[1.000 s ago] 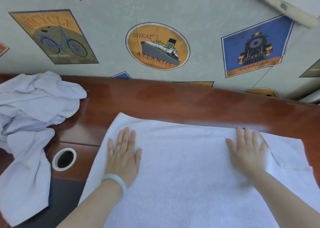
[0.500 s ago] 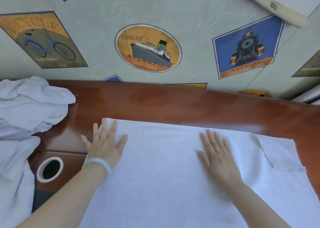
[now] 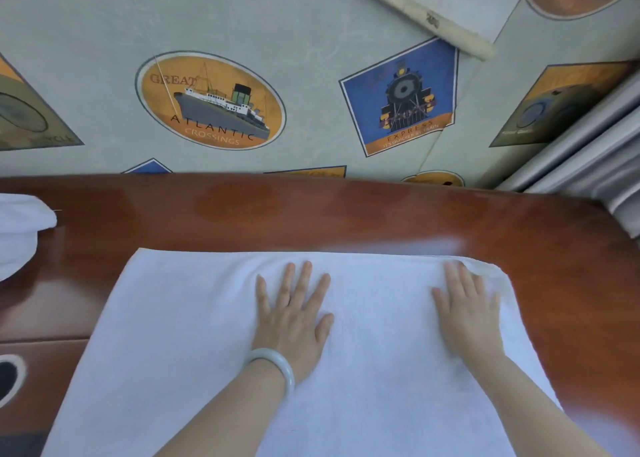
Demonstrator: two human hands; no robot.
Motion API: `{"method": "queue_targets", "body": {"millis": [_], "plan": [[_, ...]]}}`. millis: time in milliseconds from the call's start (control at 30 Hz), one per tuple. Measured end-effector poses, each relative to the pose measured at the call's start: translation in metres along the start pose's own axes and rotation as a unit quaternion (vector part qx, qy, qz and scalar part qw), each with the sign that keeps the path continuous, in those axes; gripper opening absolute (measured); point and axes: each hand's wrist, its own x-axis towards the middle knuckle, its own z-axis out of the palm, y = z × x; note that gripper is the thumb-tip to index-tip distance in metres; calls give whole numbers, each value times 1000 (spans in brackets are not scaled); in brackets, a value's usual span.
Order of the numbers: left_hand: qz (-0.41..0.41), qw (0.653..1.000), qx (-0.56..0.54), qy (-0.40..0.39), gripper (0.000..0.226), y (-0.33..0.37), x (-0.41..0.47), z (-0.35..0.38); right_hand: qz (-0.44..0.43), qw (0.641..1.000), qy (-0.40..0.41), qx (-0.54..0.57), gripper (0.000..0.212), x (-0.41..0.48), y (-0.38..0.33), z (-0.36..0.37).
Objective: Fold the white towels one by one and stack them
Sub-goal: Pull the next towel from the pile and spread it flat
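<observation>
A white towel [image 3: 194,321] lies spread flat on the reddish wooden desk [image 3: 311,214], running off the bottom of the view. My left hand [image 3: 294,314], with a pale bangle on its wrist, presses flat on the towel's middle, fingers straight and spread. My right hand [image 3: 465,312] lies flat near the towel's far right corner, fingers straight. A heap of other white towels [image 3: 20,234] shows at the left edge, mostly out of view.
A round cable hole [image 3: 8,377] sits in the desk at the lower left. Behind the desk is a wall [image 3: 311,58] with ship and train pictures. Grey curtain folds [image 3: 595,165] hang at the right.
Both hands slid to the right over the towel; the left went from its left edge to the middle, the right to the far right corner. The folded-over corner flap now looks flattened.
</observation>
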Motion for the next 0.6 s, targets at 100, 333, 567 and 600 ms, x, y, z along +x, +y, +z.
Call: {"method": "queue_targets", "body": {"millis": [100,333,567,600], "plan": [[-4,1000,-6,-1,63,3,1,0,46,998,-23,-32,59,21,29,0],[3,1000,14,-10,66,3,3,1,-7,998,32,-46,59,24,-5,-3],[-188,982,6,-16,65,-101,3,-8,0,998,-27,-59,66,33,-20,24],[-192,981,5,-18,66,-110,4,-9,-4,998,-22,-63,66,35,-22,24]]}}
